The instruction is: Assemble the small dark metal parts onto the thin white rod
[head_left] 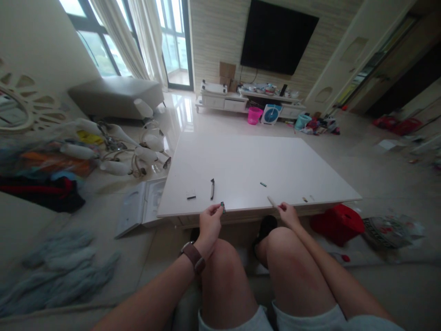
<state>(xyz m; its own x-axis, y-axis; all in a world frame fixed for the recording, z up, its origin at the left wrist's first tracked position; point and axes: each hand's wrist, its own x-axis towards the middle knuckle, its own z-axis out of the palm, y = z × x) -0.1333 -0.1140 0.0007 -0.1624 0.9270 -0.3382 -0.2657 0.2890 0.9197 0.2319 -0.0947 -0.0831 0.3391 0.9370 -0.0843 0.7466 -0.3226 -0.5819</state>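
Note:
My left hand point(210, 225), with a brown-strapped watch on its wrist, pinches a small dark piece with coloured marks point(223, 208) at the table's near edge. Its exact kind is too small to make out. Between the fingers of my right hand point(288, 216) is a slim whitish stick point(272, 201), its far end pointing over the white table point(248, 161). A small dark green rod point(263, 184) lies just beyond the stick. What looks like a razor point(212, 189) lies beyond my left hand, with a short dark strip point(191, 197) to its left.
A small brownish piece point(305, 199) lies near the table's right front. On the floor are a red bin-like container point(337, 224) at right, an opened white box point(141, 202) at left, and a lamp with several white shades point(117, 168). My knees are below the near edge.

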